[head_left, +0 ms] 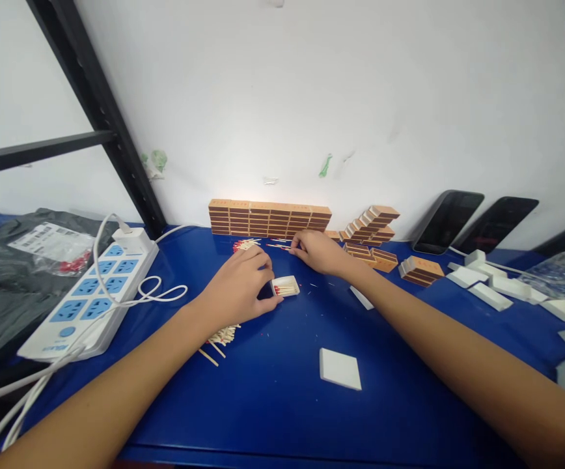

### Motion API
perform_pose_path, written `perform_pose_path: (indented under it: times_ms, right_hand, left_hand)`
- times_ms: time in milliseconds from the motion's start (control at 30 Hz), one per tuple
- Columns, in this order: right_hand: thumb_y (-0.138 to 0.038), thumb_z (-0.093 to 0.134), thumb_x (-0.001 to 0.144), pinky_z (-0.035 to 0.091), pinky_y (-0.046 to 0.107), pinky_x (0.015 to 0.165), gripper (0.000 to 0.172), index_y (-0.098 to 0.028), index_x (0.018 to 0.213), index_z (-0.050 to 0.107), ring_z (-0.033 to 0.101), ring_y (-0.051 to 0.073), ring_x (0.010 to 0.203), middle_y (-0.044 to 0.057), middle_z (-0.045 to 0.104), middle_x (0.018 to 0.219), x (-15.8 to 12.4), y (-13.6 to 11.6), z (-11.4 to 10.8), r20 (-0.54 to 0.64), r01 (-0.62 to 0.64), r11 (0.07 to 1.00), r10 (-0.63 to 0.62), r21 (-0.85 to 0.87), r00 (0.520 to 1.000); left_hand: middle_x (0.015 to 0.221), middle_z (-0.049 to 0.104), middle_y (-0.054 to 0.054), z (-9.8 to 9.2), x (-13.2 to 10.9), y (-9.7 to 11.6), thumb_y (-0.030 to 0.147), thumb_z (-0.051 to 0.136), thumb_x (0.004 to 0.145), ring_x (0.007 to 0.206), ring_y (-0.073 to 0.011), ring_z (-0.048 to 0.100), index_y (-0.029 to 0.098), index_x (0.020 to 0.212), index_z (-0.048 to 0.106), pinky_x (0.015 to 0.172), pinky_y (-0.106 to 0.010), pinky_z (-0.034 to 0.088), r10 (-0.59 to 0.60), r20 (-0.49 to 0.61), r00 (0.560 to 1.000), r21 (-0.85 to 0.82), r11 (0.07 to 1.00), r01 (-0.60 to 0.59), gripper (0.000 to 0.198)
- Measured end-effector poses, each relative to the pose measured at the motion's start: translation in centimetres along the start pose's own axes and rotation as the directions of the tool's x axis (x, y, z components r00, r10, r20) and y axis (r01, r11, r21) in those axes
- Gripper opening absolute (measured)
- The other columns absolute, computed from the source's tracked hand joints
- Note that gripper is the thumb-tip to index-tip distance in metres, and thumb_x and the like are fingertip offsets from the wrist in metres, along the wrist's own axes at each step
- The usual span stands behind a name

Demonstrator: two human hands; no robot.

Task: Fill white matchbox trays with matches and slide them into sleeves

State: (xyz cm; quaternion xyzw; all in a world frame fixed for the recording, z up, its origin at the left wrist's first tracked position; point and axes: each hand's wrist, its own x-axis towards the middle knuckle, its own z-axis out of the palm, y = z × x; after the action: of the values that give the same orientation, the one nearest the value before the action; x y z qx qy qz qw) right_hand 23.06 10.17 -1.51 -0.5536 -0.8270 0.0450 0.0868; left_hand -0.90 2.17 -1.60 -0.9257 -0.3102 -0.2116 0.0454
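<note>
My left hand (pixel 241 286) is curled at the left end of a small white matchbox tray (pixel 292 282), its thumb along the near corner. Several red-tipped matches (pixel 285 290) lie inside that tray. Farther back, my right hand (pixel 314 251) pinches at a match (pixel 281 246) close to the table surface. Beyond my left fingers is a heap of red-headed matches (pixel 246 245). Another pile of matches (pixel 224 335) is partly hidden under my left wrist.
Stacked matchboxes (pixel 267 218) line the wall, with a stepped stack (pixel 369 225) to their right. A white empty tray (pixel 340 369) lies in front; more white trays (pixel 490 296) are scattered right. Two phones (pixel 448 221) lean at the back. A power strip (pixel 92 296) with cables sits left.
</note>
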Motion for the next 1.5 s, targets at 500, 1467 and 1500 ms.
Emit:
perform_pose_path:
  times_ms: [500, 1467, 1500]
  right_hand:
    - [-0.02, 0.062, 0.105, 0.048, 0.03, 0.084, 0.013, -0.017, 0.104, 0.074, 0.073, 0.024, 0.102, 0.012, 0.079, 0.111, 0.0, 0.1, 0.0, 0.026, 0.022, 1.0, -0.022, -0.013, 0.999]
    - [-0.016, 0.055, 0.109, 0.042, 0.03, 0.074, 0.009, -0.018, 0.111, 0.064, 0.067, 0.019, 0.091, 0.009, 0.07, 0.116, -7.9, -4.5, -2.1, 0.164, 0.184, 0.983, -0.186, 0.027, 0.969]
    - [-0.017, 0.056, 0.109, 0.042, 0.029, 0.075, 0.009, -0.018, 0.112, 0.064, 0.067, 0.019, 0.091, 0.009, 0.07, 0.116, -7.9, -4.5, -2.1, 0.161, 0.189, 0.981, -0.193, 0.041, 0.968]
  left_hand:
    - [0.107, 0.071, -0.011, -0.1, 0.0, 0.1, 0.04, 0.078, 0.094, 0.108, -0.0285, 0.063, 0.013, 0.093, 0.078, 0.102, -0.047, 0.057, -0.009, 0.006, 1.0, 0.013, 1.0, 0.009, 0.027]
    - [0.107, 0.072, -0.009, 0.1, 0.1, 0.3, 0.04, 0.08, 0.093, 0.106, -0.0271, 0.065, 0.015, 0.094, 0.079, 0.098, -0.046, 0.057, -0.017, 0.006, 1.0, -0.089, 0.996, 0.018, 0.025]
    - [0.107, 0.072, -0.009, 0.1, 0.1, 0.3, 0.04, 0.079, 0.093, 0.106, -0.0269, 0.065, 0.015, 0.094, 0.078, 0.098, -0.046, 0.057, -0.024, 0.01, 1.0, -0.097, 0.995, 0.025, 0.025]
